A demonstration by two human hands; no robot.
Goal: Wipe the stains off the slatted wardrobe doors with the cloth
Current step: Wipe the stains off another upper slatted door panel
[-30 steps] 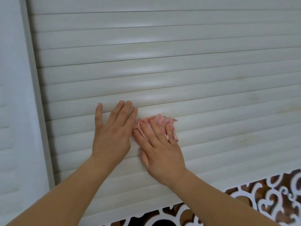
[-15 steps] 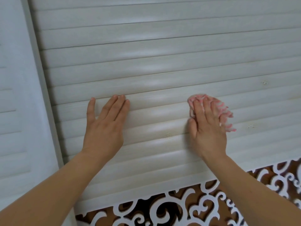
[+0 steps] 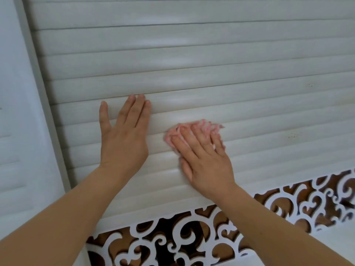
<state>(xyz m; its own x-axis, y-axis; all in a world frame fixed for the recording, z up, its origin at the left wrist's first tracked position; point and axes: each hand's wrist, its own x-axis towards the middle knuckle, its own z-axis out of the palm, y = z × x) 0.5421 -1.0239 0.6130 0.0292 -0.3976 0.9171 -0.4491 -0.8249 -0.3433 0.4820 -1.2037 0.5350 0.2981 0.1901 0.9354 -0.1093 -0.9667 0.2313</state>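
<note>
Slatted wardrobe door, pale grey-white with a faint wood grain, filled nearly the whole view, its long slats running left to right across the frame. Against it, low and near the middle, the right hand pressed a crumpled pink cloth flat under straight, slightly spread fingers, so the cloth showed only as a ruffled edge beyond the fingertips. The left hand lay bare and flat on the slats just beside it, to the left, fingers straight and together, holding nothing; it looked like a brace, not a working hand. The two hands were near each other but not touching.

What the coming move turned on was the lie of the marks: a cluster of small dark specks sat on about the same slat as the cloth, well off to the right of it, and a fainter speck sat higher, farther right again. The right hand was plainly the nearer one. By my reading, a stroke along the slat's long axis, rightward, would have carried the cloth onto the lower specks. Below the slats ran a white scrollwork fretwork panel over a dark brown backing.
</note>
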